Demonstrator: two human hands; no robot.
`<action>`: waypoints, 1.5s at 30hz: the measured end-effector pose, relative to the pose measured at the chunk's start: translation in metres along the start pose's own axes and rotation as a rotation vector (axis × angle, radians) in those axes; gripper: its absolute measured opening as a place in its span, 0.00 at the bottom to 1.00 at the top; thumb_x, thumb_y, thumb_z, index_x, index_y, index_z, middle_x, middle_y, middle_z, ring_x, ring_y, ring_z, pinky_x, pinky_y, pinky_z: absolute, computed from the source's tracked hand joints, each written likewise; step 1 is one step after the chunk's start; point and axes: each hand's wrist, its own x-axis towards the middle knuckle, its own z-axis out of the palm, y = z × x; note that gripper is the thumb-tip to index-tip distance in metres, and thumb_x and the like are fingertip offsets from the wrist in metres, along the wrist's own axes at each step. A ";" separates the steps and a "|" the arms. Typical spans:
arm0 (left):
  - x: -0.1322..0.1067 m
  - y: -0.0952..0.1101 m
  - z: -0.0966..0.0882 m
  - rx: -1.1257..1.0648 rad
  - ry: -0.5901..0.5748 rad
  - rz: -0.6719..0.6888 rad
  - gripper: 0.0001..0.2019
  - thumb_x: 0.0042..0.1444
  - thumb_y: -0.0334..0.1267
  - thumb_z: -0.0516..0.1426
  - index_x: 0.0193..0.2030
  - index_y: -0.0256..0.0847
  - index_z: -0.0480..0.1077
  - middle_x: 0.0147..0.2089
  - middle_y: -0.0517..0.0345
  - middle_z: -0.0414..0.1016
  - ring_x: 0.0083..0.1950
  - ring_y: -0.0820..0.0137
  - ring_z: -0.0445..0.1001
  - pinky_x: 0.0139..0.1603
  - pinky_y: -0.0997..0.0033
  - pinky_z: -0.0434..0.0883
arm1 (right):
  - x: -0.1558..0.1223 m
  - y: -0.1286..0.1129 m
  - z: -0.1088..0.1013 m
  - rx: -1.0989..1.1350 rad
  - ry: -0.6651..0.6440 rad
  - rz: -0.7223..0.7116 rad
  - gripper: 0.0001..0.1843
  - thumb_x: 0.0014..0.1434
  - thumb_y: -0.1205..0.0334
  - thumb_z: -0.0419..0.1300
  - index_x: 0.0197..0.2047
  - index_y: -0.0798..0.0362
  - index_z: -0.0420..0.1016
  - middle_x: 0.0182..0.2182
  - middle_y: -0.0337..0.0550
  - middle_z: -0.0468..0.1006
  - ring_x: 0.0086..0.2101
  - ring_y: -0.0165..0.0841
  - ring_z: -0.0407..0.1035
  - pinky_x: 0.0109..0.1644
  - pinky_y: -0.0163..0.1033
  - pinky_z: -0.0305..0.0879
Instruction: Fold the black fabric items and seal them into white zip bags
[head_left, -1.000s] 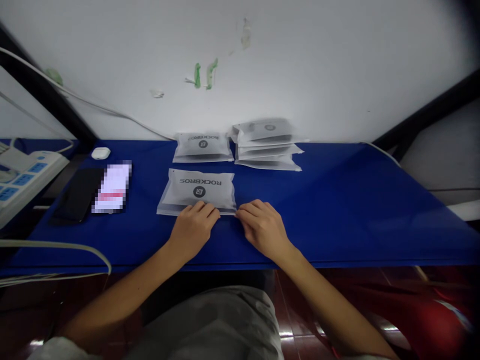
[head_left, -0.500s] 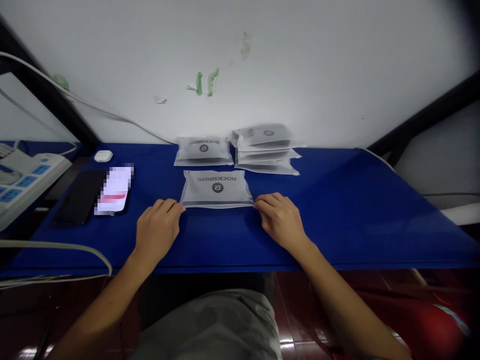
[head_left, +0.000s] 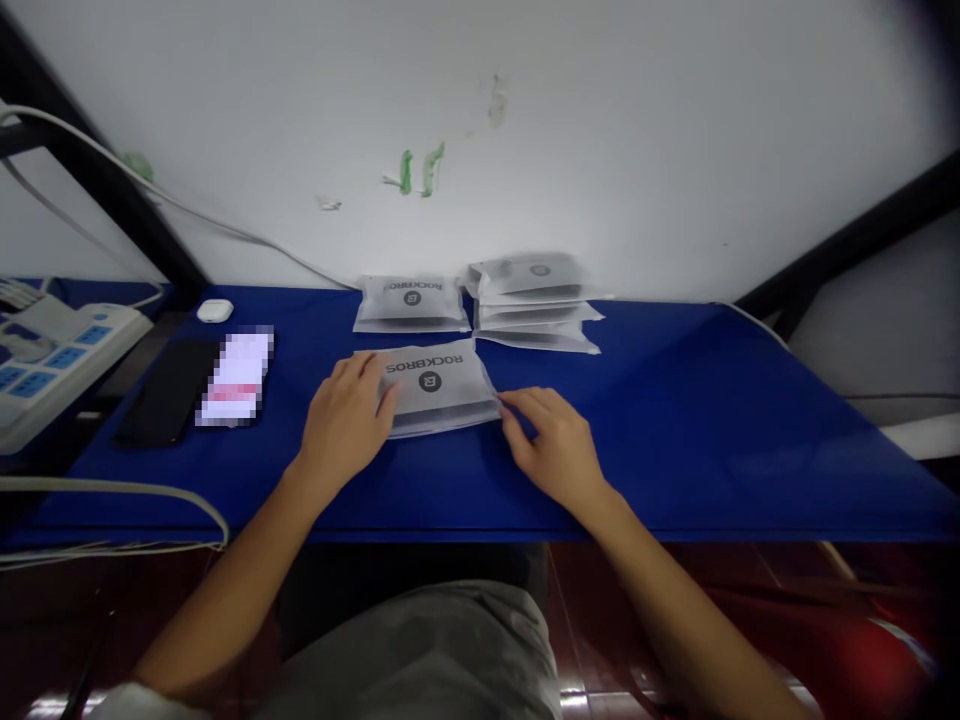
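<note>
Left hand (head_left: 345, 412) clasps one bag (head_left: 439, 388) by its left end; right hand (head_left: 551, 437) pinches its right corner. Other bags (head_left: 411, 308) line the worktop's (head_left: 712, 430) far edge.

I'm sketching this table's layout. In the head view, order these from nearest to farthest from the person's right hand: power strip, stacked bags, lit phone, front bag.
From the right hand:
1. Front bag: its right corner is at the fingertips.
2. Stacked bags: behind the hand, by the wall.
3. Lit phone: toward the left.
4. Power strip: far left.
</note>
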 end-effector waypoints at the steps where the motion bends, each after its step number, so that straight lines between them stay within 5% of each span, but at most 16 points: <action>1: 0.010 0.001 0.006 -0.002 -0.017 -0.001 0.17 0.63 0.40 0.50 0.56 0.35 0.65 0.56 0.44 0.71 0.55 0.57 0.69 0.51 0.57 0.69 | 0.000 -0.007 0.001 0.034 -0.028 -0.020 0.09 0.62 0.66 0.53 0.40 0.54 0.75 0.33 0.46 0.79 0.34 0.37 0.69 0.38 0.42 0.64; 5: 0.043 -0.003 0.030 0.019 -0.144 -0.002 0.20 0.63 0.40 0.49 0.59 0.32 0.63 0.60 0.40 0.67 0.60 0.54 0.65 0.55 0.52 0.66 | 0.002 -0.028 0.010 0.078 -0.144 -0.085 0.09 0.62 0.66 0.54 0.34 0.53 0.75 0.31 0.43 0.79 0.33 0.35 0.69 0.37 0.40 0.63; 8: 0.052 -0.009 0.037 0.048 -0.237 -0.065 0.20 0.64 0.44 0.47 0.53 0.33 0.68 0.53 0.40 0.73 0.54 0.53 0.70 0.52 0.49 0.67 | 0.004 -0.033 0.016 0.023 -0.129 -0.086 0.09 0.62 0.65 0.54 0.34 0.53 0.75 0.32 0.44 0.79 0.35 0.36 0.70 0.37 0.40 0.61; 12: 0.046 -0.013 0.032 0.116 -0.223 -0.154 0.19 0.63 0.47 0.47 0.43 0.35 0.73 0.43 0.43 0.77 0.45 0.54 0.74 0.45 0.52 0.69 | 0.008 -0.031 0.017 -0.042 -0.111 -0.084 0.12 0.63 0.62 0.54 0.32 0.54 0.76 0.31 0.45 0.79 0.33 0.36 0.69 0.36 0.40 0.60; 21: 0.039 -0.017 0.012 0.032 -0.421 -0.386 0.19 0.61 0.49 0.46 0.39 0.41 0.74 0.42 0.45 0.78 0.44 0.53 0.75 0.40 0.55 0.69 | 0.014 -0.022 0.020 -0.023 -0.197 0.066 0.08 0.60 0.65 0.57 0.40 0.53 0.78 0.38 0.45 0.81 0.37 0.39 0.71 0.40 0.43 0.66; 28: 0.037 -0.018 0.021 -0.145 -0.358 -0.290 0.17 0.62 0.45 0.46 0.44 0.42 0.73 0.46 0.49 0.76 0.48 0.58 0.73 0.43 0.62 0.67 | 0.015 -0.009 0.030 0.067 -0.142 0.193 0.09 0.57 0.70 0.58 0.41 0.51 0.75 0.37 0.43 0.80 0.39 0.39 0.72 0.42 0.43 0.67; 32: 0.035 -0.015 0.027 -0.160 -0.328 -0.290 0.16 0.63 0.43 0.46 0.43 0.41 0.72 0.45 0.48 0.77 0.47 0.59 0.73 0.42 0.63 0.67 | 0.016 -0.010 0.031 -0.006 -0.128 0.219 0.02 0.57 0.64 0.60 0.36 0.51 0.72 0.34 0.42 0.78 0.36 0.39 0.71 0.37 0.42 0.64; 36: 0.037 -0.020 0.027 -0.196 -0.342 -0.335 0.15 0.61 0.43 0.47 0.39 0.41 0.73 0.41 0.49 0.78 0.44 0.59 0.74 0.40 0.63 0.66 | 0.019 -0.014 0.031 -0.055 -0.141 0.234 0.07 0.59 0.58 0.59 0.33 0.52 0.72 0.32 0.44 0.77 0.35 0.39 0.70 0.36 0.41 0.62; 41: 0.041 -0.038 0.023 -0.341 -0.500 -0.364 0.12 0.55 0.44 0.53 0.30 0.41 0.73 0.35 0.52 0.78 0.36 0.63 0.74 0.36 0.67 0.66 | 0.021 -0.011 0.031 0.019 -0.188 0.185 0.12 0.59 0.57 0.59 0.44 0.52 0.75 0.38 0.46 0.76 0.38 0.40 0.70 0.38 0.43 0.65; 45: 0.044 -0.044 0.025 -0.565 -0.453 -0.484 0.16 0.55 0.48 0.53 0.34 0.39 0.76 0.35 0.51 0.79 0.35 0.64 0.75 0.33 0.68 0.67 | 0.023 -0.010 0.036 0.124 -0.232 0.159 0.15 0.56 0.63 0.62 0.48 0.49 0.75 0.39 0.46 0.73 0.38 0.38 0.69 0.39 0.43 0.66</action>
